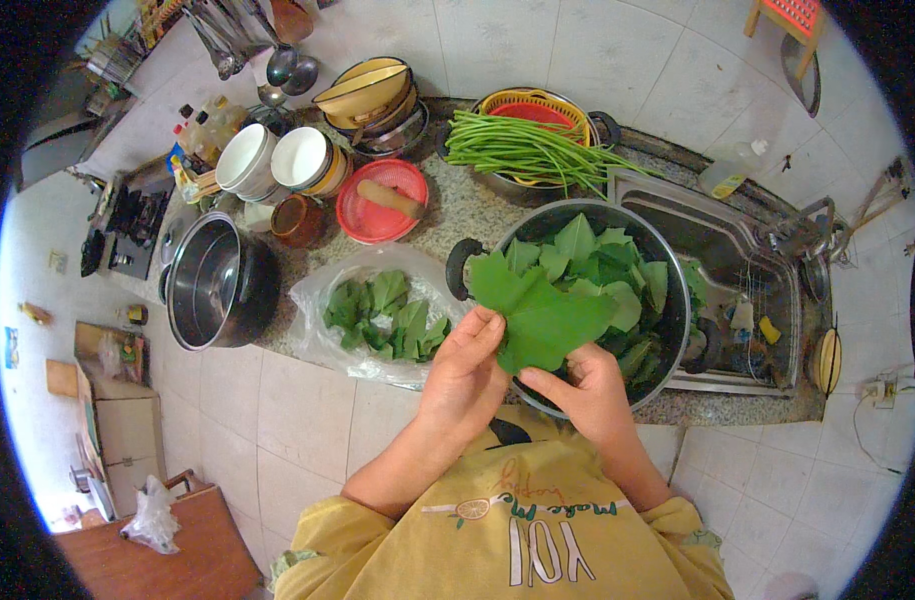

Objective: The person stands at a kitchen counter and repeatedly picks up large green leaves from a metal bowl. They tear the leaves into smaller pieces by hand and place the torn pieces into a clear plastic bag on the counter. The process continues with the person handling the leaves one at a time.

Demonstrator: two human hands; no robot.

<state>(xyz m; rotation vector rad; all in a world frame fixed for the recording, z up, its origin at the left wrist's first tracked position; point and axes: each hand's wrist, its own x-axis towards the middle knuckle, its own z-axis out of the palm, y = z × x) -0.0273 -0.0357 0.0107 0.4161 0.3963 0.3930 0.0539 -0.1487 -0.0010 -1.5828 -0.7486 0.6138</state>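
A broad green leaf (pixel 547 310) with pointed lobes is held up between both hands, above the near left part of a large pot (pixel 681 330). My left hand (pixel 467 365) pinches its left edge between thumb and fingers. At the lower right edge, my right hand (pixel 582 390) has its thumb and fingers closed on the same leaf. Many more leaves (pixel 587 250) fill the pot. Left of the pot, a clear plastic bag (pixel 317 310) lies spread on the counter with a smaller heap of leaves (pixel 387 310) on it.
Right of the pot is a metal sink (pixel 717 210) with a faucet (pixel 817 240). Long green stalks (pixel 537 145) lie across a basket behind. An open dark pot (pixel 222 285), a red sieve (pixel 352 212) and white bowls (pixel 302 155) stand leftward. A wooden table (pixel 167 550) is lower left.
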